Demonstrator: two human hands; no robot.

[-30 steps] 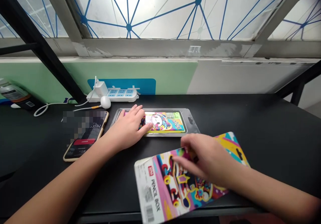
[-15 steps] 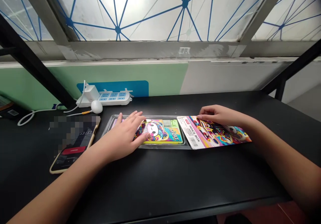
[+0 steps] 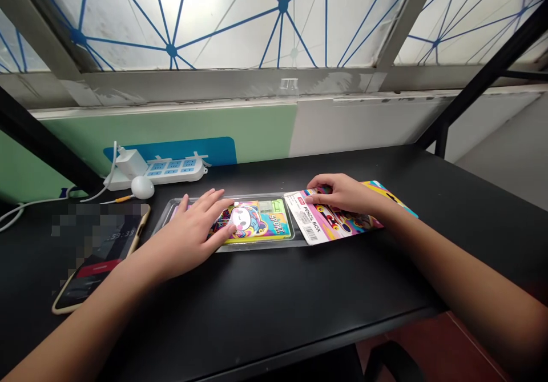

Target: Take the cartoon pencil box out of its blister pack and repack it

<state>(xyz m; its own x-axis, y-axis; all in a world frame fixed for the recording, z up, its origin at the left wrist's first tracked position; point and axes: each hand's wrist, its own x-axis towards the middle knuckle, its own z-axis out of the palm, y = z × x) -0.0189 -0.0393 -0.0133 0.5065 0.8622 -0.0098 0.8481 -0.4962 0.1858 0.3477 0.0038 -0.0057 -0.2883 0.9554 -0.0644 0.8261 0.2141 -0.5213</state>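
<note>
My left hand (image 3: 194,228) lies palm down with its fingers spread, over a brightly printed pencil box (image 3: 274,226) with a cartoon face and the word SPORT. The pencil box sits in a clear plastic tray (image 3: 299,244), and my hand and wrist hide its left part. To the right, my right hand (image 3: 342,192) has bent fingers and thumb closed at the upper edge of a printed cardboard backing card (image 3: 317,222) marked PENCIL BOX. The card's left end meets the tray's right end, and my hand and forearm cover part of its middle.
A phone in a pale case (image 3: 103,256) lies left of the tray, partly under my left forearm. Behind it are a white power strip (image 3: 175,171) with a plugged-in adapter and cable, and a round white object (image 3: 142,187). Black frame bars (image 3: 454,102) slant at both sides.
The view has turned slightly right, so everything sits further left. The card's right end looks higher and shows more of its yellow and blue part. My left hand keeps its place on the pencil box.
</note>
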